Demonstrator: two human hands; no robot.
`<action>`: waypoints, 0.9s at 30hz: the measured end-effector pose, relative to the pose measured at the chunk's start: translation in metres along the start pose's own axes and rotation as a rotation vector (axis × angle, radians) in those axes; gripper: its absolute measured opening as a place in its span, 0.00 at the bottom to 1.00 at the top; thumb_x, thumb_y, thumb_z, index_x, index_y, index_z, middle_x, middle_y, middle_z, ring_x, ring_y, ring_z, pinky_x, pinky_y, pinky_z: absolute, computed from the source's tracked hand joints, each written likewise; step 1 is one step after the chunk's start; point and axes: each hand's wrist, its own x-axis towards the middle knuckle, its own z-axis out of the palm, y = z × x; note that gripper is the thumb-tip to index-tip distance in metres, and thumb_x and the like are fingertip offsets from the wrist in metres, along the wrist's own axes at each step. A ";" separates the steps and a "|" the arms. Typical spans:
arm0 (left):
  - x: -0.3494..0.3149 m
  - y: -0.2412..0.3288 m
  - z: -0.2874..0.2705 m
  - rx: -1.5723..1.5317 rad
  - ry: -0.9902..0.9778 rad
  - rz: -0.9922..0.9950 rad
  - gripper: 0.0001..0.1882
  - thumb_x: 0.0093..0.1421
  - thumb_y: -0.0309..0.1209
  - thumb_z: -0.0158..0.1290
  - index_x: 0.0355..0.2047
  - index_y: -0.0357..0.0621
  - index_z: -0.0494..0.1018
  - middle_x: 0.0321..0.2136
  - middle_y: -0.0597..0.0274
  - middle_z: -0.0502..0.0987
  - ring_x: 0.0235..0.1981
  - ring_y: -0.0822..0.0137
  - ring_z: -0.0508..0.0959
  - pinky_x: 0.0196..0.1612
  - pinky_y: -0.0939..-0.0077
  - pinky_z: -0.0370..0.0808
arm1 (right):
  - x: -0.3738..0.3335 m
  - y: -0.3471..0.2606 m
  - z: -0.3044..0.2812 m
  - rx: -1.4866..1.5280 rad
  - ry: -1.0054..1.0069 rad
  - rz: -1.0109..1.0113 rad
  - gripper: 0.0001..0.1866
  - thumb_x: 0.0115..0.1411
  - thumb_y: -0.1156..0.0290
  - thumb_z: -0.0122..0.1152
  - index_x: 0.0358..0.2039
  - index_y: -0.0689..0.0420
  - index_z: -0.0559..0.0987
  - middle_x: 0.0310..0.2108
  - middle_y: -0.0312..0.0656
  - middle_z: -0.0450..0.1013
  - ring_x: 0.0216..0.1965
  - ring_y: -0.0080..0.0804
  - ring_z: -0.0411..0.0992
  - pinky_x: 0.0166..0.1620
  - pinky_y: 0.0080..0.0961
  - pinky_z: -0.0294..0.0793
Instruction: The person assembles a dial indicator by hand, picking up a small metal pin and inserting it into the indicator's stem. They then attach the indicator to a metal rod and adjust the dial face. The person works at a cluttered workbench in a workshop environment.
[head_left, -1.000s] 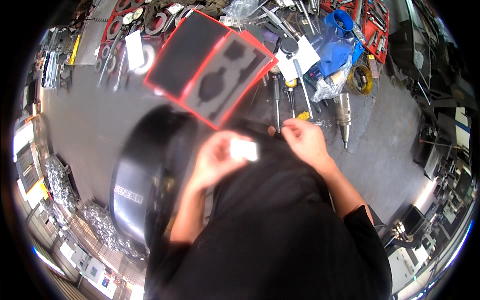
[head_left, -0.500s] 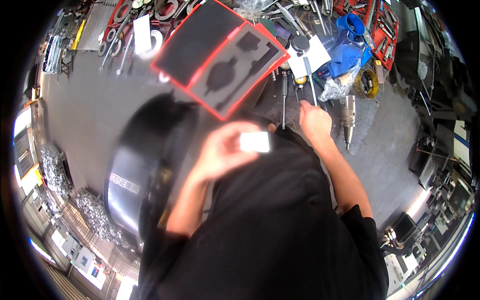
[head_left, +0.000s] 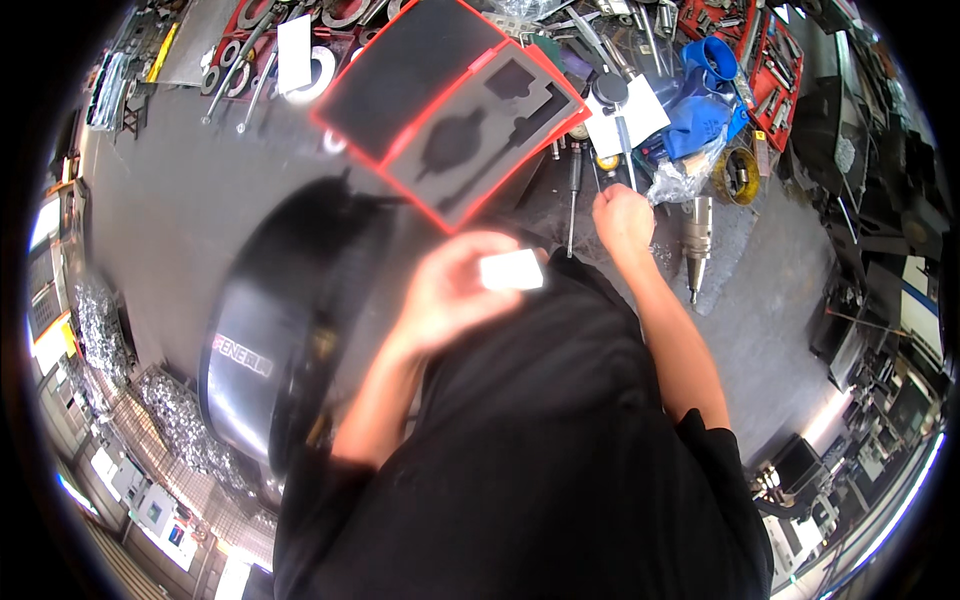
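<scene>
The left hand point(head_left: 455, 295) has its fingers clamped on a small white card point(head_left: 511, 270), held above the grey desk point(head_left: 200, 220). The right hand point(head_left: 622, 215) is closed on the lower end of a thin metal rod point(head_left: 572, 195), just below the open red case point(head_left: 450, 100).

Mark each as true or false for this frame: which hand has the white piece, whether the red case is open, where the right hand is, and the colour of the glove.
1. The left hand holds a small white piece. True.
2. The red case is closed. False: it lies open, showing dark foam with cut-outs.
3. The right hand is up at the bench by the long thin tool. True.
4. The glove among the tools is yellow. False: it is blue.
</scene>
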 end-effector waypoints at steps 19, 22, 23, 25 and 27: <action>0.002 -0.006 -0.004 -0.125 0.072 -0.026 0.20 0.73 0.35 0.56 0.59 0.34 0.72 0.52 0.49 0.81 0.50 0.61 0.84 0.56 0.69 0.81 | 0.011 -0.003 -0.048 1.051 -0.188 0.240 0.10 0.60 0.74 0.65 0.41 0.65 0.85 0.31 0.42 0.83 0.28 0.24 0.81 0.30 0.21 0.80; 0.003 -0.010 -0.007 -0.128 0.051 -0.019 0.21 0.75 0.39 0.53 0.58 0.35 0.72 0.53 0.46 0.80 0.48 0.59 0.85 0.53 0.69 0.82 | 0.022 -0.005 -0.053 1.212 -0.180 0.260 0.13 0.62 0.76 0.64 0.47 0.65 0.85 0.36 0.43 0.83 0.34 0.24 0.82 0.36 0.20 0.82; 0.003 -0.011 -0.007 -0.139 0.045 -0.022 0.21 0.75 0.39 0.53 0.58 0.35 0.72 0.54 0.45 0.80 0.48 0.59 0.85 0.53 0.69 0.83 | 0.024 -0.005 -0.052 1.286 -0.185 0.249 0.13 0.62 0.76 0.64 0.47 0.65 0.85 0.37 0.43 0.83 0.34 0.24 0.82 0.36 0.20 0.82; 0.005 -0.011 -0.006 -0.157 0.031 -0.031 0.21 0.74 0.39 0.54 0.58 0.35 0.71 0.55 0.43 0.79 0.48 0.58 0.85 0.51 0.69 0.83 | 0.033 -0.002 -0.043 1.350 -0.168 0.196 0.13 0.62 0.75 0.67 0.47 0.65 0.85 0.39 0.43 0.83 0.33 0.25 0.81 0.38 0.19 0.81; 0.006 -0.008 -0.002 -0.177 0.011 -0.044 0.21 0.73 0.39 0.55 0.58 0.36 0.71 0.55 0.41 0.79 0.48 0.58 0.85 0.51 0.70 0.83 | 0.041 -0.001 -0.031 1.290 -0.114 0.111 0.12 0.63 0.74 0.68 0.46 0.65 0.86 0.40 0.42 0.83 0.33 0.24 0.81 0.37 0.19 0.80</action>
